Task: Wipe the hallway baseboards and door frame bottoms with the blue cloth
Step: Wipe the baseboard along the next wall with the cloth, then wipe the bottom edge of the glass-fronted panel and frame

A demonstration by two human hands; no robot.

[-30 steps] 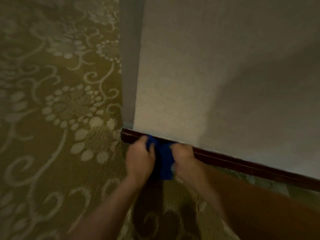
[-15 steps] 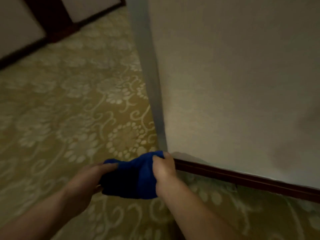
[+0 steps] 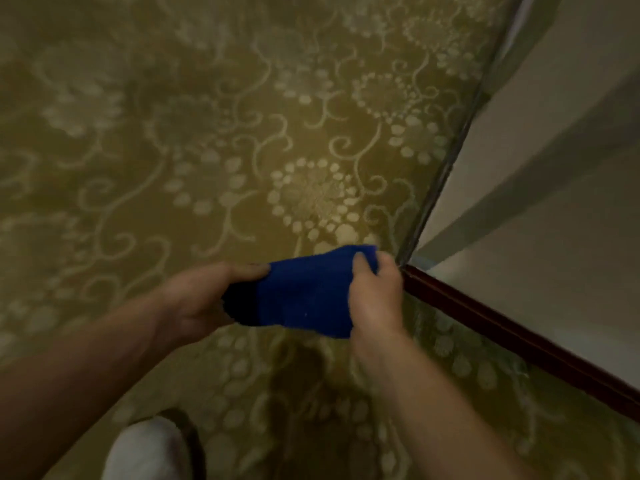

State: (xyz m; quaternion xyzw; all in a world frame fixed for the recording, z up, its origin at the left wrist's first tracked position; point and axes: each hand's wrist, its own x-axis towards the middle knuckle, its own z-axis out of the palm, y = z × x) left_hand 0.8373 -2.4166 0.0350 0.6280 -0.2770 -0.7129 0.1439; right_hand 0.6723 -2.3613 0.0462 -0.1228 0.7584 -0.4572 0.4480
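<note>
I have the blue cloth (image 3: 304, 296) bunched between both hands, left hand (image 3: 204, 299) gripping at 9 o'clock, right hand (image 3: 375, 299) pinching at 3, just off the baseboard (image 3: 485, 323); regripping could drop it onto the carpet (image 3: 207, 150).

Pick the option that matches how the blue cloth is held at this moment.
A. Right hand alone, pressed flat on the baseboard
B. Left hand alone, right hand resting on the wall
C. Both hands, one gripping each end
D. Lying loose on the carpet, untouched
C: the left hand and right hand each grip an end of the blue cloth, held above the carpet, off the baseboard.
</note>
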